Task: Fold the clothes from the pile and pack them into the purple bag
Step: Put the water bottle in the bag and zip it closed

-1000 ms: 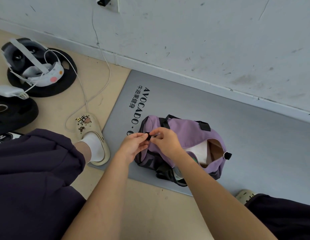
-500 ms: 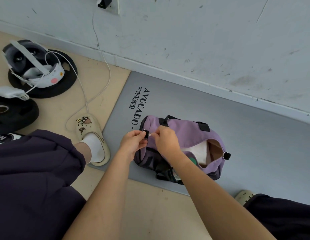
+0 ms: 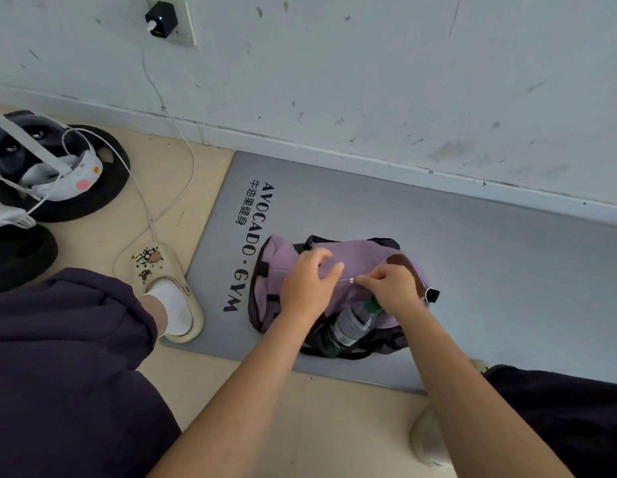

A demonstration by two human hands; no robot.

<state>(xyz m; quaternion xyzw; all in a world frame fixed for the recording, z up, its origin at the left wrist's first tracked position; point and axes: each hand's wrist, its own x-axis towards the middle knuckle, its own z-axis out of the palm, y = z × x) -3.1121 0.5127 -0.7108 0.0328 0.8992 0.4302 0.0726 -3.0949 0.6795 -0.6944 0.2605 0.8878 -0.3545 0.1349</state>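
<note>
1. Head view, the grip: the right hand (image 3: 391, 288) pinches the small silver zipper pull (image 3: 351, 280) on top of the soft purple fabric duffel bag with black trim (image 3: 282, 257). The thumb and curled fingers are clenched on the pull.
2. Just left of that pinch, the left hand (image 3: 305, 288) presses down on the bag's top panel. Its fingers look loosely bent over the cloth, and I cannot tell for sure whether they grasp a fold or only rest there. I judge it is placed there to hold the fabric taut, so the zipper can run without the soft bag bunching.
3. To the right of the pinch the zipper mouth gapes, showing a brown lining (image 3: 400, 262); left of it the seam looks closed. The step in hand is probably zipping up, late in the task.
4. Below the pinch, a clear plastic bottle with a green cap (image 3: 355, 322) sits in the bag's black side pocket, neck pointing up toward the right hand.
5. No pile of clothes is visible; whether any clothes are inside is hidden.
6. The bag lies on a grey foam exercise mat (image 3: 472, 270). Left of the grip, black print on the mat reads "AVOCADO · GYM" (image 3: 251, 246), with Chinese characters beside it that are too small to read surely.
</note>
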